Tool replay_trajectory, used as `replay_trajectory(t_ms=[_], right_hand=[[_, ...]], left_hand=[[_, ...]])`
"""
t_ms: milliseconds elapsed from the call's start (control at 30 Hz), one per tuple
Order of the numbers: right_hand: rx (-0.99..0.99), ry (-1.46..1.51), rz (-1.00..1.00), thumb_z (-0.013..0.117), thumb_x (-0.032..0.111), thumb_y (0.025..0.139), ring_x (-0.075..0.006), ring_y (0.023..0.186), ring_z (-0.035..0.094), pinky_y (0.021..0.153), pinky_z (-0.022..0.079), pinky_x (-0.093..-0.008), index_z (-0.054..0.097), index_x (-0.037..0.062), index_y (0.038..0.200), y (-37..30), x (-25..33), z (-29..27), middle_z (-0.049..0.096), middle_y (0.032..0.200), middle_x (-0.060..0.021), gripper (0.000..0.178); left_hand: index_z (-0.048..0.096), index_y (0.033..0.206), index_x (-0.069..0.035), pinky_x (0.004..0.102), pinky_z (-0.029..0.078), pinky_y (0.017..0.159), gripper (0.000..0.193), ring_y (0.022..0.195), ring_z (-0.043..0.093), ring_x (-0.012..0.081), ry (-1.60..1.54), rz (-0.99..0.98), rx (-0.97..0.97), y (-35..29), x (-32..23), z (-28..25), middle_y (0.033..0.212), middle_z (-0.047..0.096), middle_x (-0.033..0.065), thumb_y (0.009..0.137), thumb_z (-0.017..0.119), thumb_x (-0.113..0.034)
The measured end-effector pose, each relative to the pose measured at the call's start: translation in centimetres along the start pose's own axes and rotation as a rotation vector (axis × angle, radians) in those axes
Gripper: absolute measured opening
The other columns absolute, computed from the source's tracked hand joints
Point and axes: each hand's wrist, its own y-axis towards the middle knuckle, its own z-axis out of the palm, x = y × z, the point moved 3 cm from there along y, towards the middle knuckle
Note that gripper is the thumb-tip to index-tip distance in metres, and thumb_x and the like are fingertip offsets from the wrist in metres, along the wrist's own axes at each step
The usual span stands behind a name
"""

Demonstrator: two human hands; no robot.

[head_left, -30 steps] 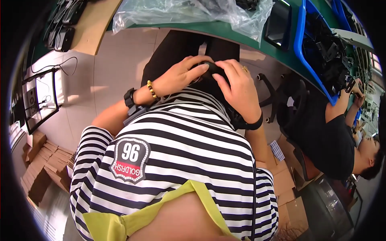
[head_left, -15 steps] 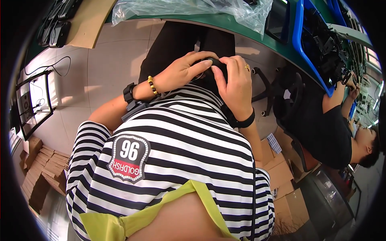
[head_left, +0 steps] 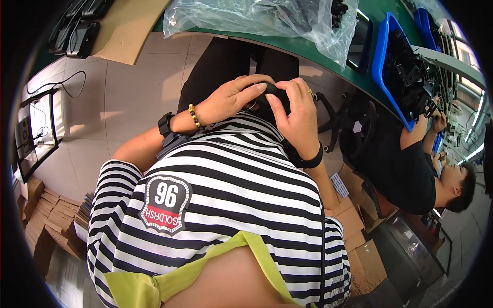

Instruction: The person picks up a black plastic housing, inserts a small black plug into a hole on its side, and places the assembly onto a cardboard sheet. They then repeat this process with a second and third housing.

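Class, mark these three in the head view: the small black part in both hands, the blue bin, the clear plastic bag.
small black part [head_left: 275,94], head view, top surface
blue bin [head_left: 380,56], head view, near wall
clear plastic bag [head_left: 246,18], head view, middle

This looks like a factory room where people put small parts together. A long green table [head_left: 328,64] runs along the far side. On it sit a blue bin [head_left: 382,56] full of black parts and a big clear plastic bag [head_left: 257,18] with more parts. Another person [head_left: 416,164] works at the table on the right. Flat cardboard boxes [head_left: 49,220] are stacked on the floor at the left, and more boxes [head_left: 354,226] sit on the right.
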Motion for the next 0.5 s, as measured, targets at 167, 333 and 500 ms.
replay_trajectory(t_ms=[167, 333, 500], right_hand=[[0.002, -0.004, 0.001, 0.071, 0.016, 0.090, -0.0345, 0.088, 0.057, 0.077, 0.046, -0.0425, 0.060, 0.0011, 0.102, 0.8, 0.7, 0.3, 0.057, 0.095, -0.0140, 0.022], [-0.003, -0.023, 0.026, 0.070, 0.014, 0.091, -0.0351, 0.088, 0.058, 0.078, 0.046, -0.0407, 0.060, -0.0005, 0.101, 1.5, 1.5, 0.0, 0.057, 0.094, -0.0151, 0.021], [0.007, -0.017, 0.034, 0.070, 0.014, 0.091, -0.0360, 0.088, 0.057, 0.078, 0.046, -0.0414, 0.058, 0.0000, 0.099, 1.8, 1.9, 0.0, 0.057, 0.094, -0.0157, 0.020]], left_hand=[[0.059, 0.139, -0.009, 0.0209, 0.046, 0.072, 0.037, 0.082, 0.053, 0.0057, -0.050, 0.015, 0.005, -0.2, -0.2, -0.7, 0.109, 0.063, -0.0007, 0.109, 0.049, -0.028], [0.060, 0.137, -0.007, 0.0221, 0.046, 0.070, 0.036, 0.080, 0.052, 0.0062, -0.023, 0.062, -0.028, -0.2, -0.3, -0.7, 0.109, 0.062, 0.0010, 0.108, 0.049, -0.026], [0.061, 0.134, -0.005, 0.0233, 0.046, 0.069, 0.034, 0.078, 0.053, 0.0071, 0.043, 0.146, -0.075, -0.2, 0.0, -1.0, 0.111, 0.061, 0.0026, 0.108, 0.049, -0.024]])
